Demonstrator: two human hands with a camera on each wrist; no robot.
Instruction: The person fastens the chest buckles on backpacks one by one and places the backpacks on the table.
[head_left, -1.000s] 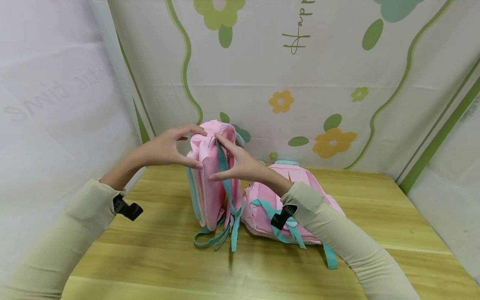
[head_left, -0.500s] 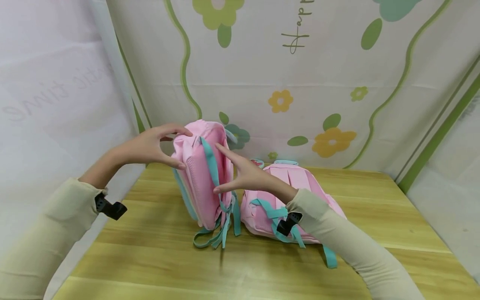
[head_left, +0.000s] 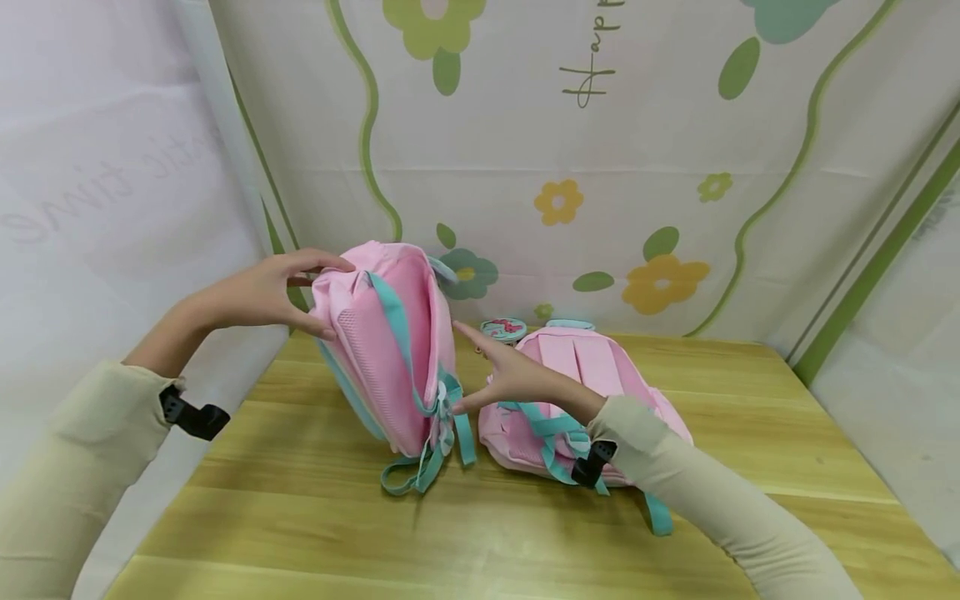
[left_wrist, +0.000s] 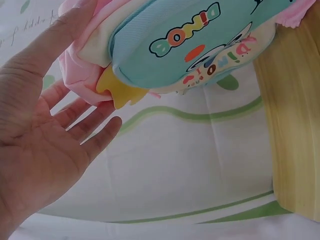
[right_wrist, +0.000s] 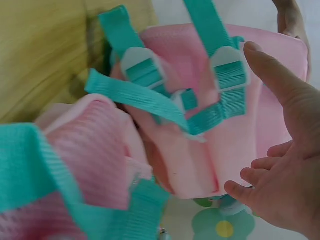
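Note:
A pink backpack (head_left: pixel 375 367) with teal straps stands tilted to the left on the table. My left hand (head_left: pixel 255 292) holds its upper left corner, thumb on the side and fingers over the top. The left wrist view shows its light-blue front pocket (left_wrist: pixel 165 45) with coloured lettering and a yellow piece by the fingers. My right hand (head_left: pixel 517 379) is spread, thumb and forefinger near the backpack's right edge. Before the right palm, in the right wrist view, are the shoulder straps (right_wrist: pixel 175 170) and white buckles (right_wrist: pixel 230 67).
A second pink backpack (head_left: pixel 558 354) lies on the wooden table (head_left: pixel 487 542) to the right, partly behind my right forearm. A round teal piece with a red pattern (head_left: pixel 504 329) shows behind it. A printed cloth (head_left: pixel 637 150) hangs at the back.
My left hand has moved left and the held backpack has tilted and turned with it, showing more of its strap side. My right hand has shifted right and down, away from the top.

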